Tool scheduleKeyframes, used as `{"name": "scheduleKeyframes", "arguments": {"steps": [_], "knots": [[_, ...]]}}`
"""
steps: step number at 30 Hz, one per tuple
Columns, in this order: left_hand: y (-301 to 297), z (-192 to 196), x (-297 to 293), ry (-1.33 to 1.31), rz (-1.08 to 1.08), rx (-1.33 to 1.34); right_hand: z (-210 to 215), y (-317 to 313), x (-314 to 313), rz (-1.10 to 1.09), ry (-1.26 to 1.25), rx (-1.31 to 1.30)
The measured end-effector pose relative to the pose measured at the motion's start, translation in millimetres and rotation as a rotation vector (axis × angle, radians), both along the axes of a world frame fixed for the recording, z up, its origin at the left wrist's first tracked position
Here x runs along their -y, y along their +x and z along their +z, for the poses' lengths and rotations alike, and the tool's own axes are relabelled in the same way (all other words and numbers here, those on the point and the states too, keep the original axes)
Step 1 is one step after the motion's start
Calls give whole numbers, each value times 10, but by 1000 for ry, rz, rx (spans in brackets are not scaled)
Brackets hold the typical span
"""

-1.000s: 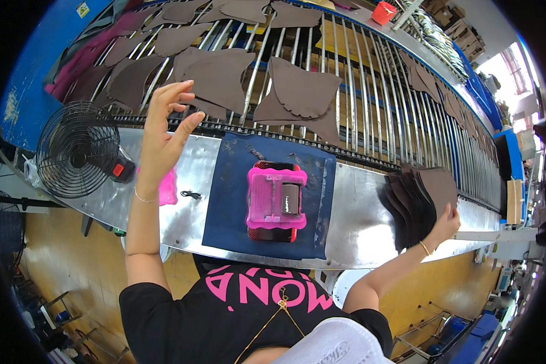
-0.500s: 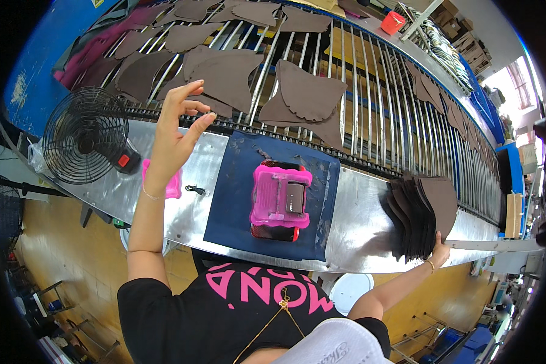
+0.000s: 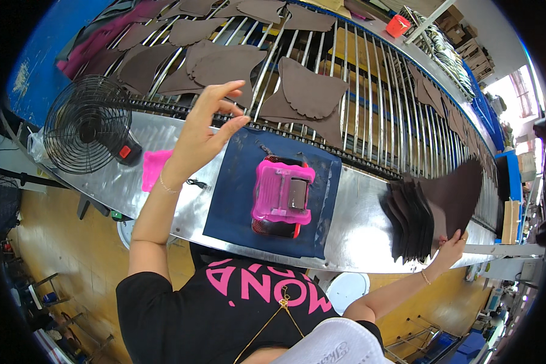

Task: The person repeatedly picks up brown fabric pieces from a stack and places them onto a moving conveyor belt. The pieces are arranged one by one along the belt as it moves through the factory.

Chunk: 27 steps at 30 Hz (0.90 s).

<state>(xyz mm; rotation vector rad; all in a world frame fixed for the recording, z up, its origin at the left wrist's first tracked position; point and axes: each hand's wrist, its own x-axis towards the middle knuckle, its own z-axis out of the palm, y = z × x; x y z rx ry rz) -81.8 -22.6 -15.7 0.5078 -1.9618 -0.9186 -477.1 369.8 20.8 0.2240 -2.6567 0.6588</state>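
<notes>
The fingers of my right hand (image 3: 450, 250) are closed on the near edge of a brown piece (image 3: 458, 191), thumb seemingly on one side of it. I take it by the rim, I'd say, because a thin, limp sheet is easiest to part from its pile there, and most of its face stays out of my grip. The piece is at the right end of the metal surface (image 3: 361, 212), tilted up beside the stack (image 3: 407, 218); whether its left side touches that pile I cannot tell. The stack is fanned, its edges stepped, which probably makes single sheets easier to catch. It lies within reach of my right arm, so I needn't lean.

My left hand (image 3: 206, 138) is up in the air over the surface, near the bars (image 3: 370, 103). Those fingers are half curled, thumb apart from the forefinger, and I see nothing between them; held high like that, they stay off everything below.

In front of my chest a pink frame (image 3: 267, 197) sits over a black-and-red box (image 3: 276, 229), both on a dark blue sheet (image 3: 229, 209). The sheet perhaps guards the metal from smears, since it carries marks of its own. Off to my left stand a black fan (image 3: 88, 124), a pink mat (image 3: 156, 170) and a short cable (image 3: 198, 183), out of the middle. More cut pieces (image 3: 312, 91) lie flat across the bars, a few overlapping.
</notes>
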Motion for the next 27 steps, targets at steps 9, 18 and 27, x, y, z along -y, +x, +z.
{"name": "scheduleKeyframes", "arguments": {"steps": [9,18,27], "knots": [[-374,-89,-49,440,-208,82,-291,1323,1526,1017,-1072,317],[808,345,-5,406,43,-15,-604,1827,2041,1392,-508,455],[1019,349,-244,315,187,129,-807,1893,2068,1440,-371,359]]}}
